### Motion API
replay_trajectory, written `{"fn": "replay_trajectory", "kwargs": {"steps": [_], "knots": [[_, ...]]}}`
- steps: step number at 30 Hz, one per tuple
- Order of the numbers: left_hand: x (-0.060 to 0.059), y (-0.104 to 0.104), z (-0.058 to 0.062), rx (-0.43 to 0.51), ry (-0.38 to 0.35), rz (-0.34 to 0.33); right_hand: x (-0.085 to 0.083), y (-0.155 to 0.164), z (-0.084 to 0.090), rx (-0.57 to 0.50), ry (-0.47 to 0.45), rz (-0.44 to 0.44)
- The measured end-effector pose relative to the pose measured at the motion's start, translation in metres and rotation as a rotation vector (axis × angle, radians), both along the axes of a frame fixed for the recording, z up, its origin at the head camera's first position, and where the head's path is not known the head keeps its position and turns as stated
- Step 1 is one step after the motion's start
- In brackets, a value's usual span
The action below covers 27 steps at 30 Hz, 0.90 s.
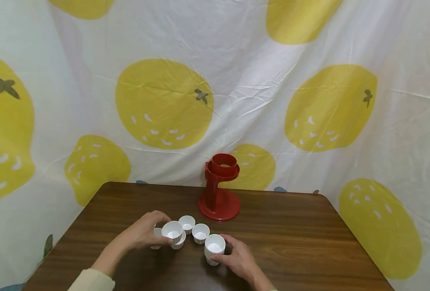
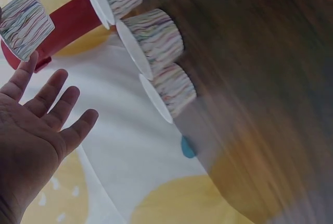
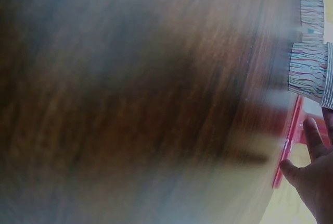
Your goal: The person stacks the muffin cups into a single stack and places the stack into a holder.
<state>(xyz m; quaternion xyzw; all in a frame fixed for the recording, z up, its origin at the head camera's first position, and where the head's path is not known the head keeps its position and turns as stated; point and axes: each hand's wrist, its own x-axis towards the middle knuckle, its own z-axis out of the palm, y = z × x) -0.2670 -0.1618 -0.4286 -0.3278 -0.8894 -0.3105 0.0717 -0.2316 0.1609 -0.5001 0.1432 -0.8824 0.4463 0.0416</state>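
On the brown table, L to R: left hand holds a raised paper cup betw. thumb & fingers, over another cup; two more cups mid-cluster; right hand wraps a cup, still on the table. Red stand behind.

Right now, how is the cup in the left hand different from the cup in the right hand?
The left-hand cup sits stacked on another cup, while the right-hand cup stands alone on the table. The left-hand cup is among the cluster; the right-hand cup stands nearer the person. Both are small, white inside, upright.
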Motion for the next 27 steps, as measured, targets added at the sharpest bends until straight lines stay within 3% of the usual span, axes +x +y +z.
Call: {"fn": "replay_trajectory", "kwargs": {"steps": [8,16,27], "knots": [[-0.005,0.018,0.01,-0.05,-0.042,0.018,0.001,-0.002,0.001,-0.004,-0.001,-0.002],[-0.01,0.034,0.017,-0.056,-0.012,-0.042,0.001,0.0,0.0,-0.016,-0.003,0.004],[-0.015,0.053,0.028,-0.054,-0.023,-0.067,0.0,0.0,0.001,-0.009,-0.022,0.002]]}}
